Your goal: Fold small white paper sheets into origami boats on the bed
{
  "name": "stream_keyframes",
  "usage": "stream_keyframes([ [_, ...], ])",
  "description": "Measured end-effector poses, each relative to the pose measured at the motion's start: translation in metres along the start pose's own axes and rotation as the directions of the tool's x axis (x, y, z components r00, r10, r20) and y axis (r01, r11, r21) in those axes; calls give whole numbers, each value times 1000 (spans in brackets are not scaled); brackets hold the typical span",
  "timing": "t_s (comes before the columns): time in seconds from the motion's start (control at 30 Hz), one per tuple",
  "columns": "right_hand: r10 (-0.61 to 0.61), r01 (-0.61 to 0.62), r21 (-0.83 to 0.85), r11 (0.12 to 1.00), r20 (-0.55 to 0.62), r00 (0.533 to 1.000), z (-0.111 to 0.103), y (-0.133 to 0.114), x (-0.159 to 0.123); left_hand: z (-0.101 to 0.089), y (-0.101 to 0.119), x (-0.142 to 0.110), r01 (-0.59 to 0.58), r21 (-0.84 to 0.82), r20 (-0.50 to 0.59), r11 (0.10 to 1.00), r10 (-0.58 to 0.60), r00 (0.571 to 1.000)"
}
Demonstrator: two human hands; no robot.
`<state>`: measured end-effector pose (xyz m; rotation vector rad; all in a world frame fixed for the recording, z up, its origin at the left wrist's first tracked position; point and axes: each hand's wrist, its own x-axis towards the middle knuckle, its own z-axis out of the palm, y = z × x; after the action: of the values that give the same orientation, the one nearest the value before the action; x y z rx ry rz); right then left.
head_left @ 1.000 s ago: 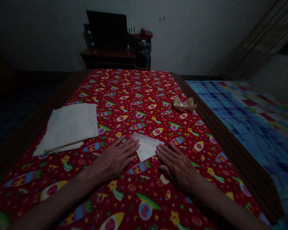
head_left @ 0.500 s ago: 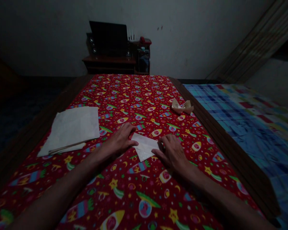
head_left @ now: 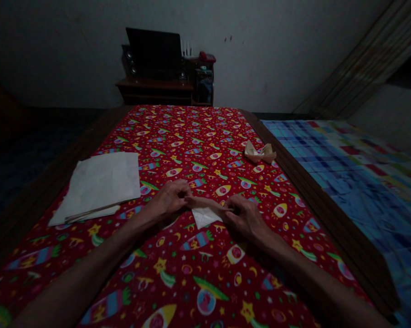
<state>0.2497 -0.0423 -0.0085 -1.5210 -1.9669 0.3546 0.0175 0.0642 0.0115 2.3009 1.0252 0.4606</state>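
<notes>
A small folded piece of paper [head_left: 205,217] lies in the middle of the red patterned cloth, its lower part pointing toward me. Its far edge is lifted as a darker flap. My left hand [head_left: 173,196] pinches the left end of that flap between thumb and fingers. At the right end, my right hand [head_left: 243,213] pinches the same flap, fingers curled in. The fingertips partly hide both ends of the paper.
A stack of pale paper sheets [head_left: 105,182] lies to the left. A folded paper shape [head_left: 260,152] with two raised points stands at the right. The red cloth [head_left: 205,259] covers a dark-edged table. Beyond it are a monitor [head_left: 154,54] and a red telephone [head_left: 206,57].
The far edge of the paper has been raised into a flap. Both hands have gone from resting on its ends to pinching them.
</notes>
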Motion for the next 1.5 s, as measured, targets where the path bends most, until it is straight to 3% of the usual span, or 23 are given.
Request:
stream_keyframes([
  [0.07,-143,143,-7,990,-111,983,-5,-2,11,-3,5,-7,-108,-12,-188,994,104,977],
  [0.17,-430,360,-290,887,-232,872,-17,-10,26,-8,11,-22,-302,87,-446,949,308,840],
  [0.2,-517,427,-362,829,-202,832,-20,-13,29,-9,11,-27,-333,138,-468,933,358,808],
  [0.27,-626,526,-441,727,-113,772,-22,-17,31,-6,9,-38,-355,232,-440,906,423,792],
  [0.37,-673,617,-443,651,40,739,-16,-16,23,2,2,-53,-333,380,-269,863,447,853],
  [0.47,-629,640,-374,672,169,759,-6,-8,11,13,-1,-66,-310,472,-116,825,407,906],
  [0.63,-544,573,-263,777,180,820,3,4,1,23,4,-80,-258,378,-93,889,314,945],
  [0.8,-292,294,4,956,130,948,2,2,-2,25,2,-72,-164,67,-202,984,174,964],
  [0.87,-188,179,67,982,155,970,1,-2,-1,25,1,-67,-78,11,-201,997,79,976],
  [1.07,-16,25,-93,995,93,995,5,-7,2,25,1,-59,37,189,-232,981,8,973],
  [1.5,14,16,-303,953,97,995,7,-12,7,29,-4,-53,-16,324,-234,946,96,968],
])
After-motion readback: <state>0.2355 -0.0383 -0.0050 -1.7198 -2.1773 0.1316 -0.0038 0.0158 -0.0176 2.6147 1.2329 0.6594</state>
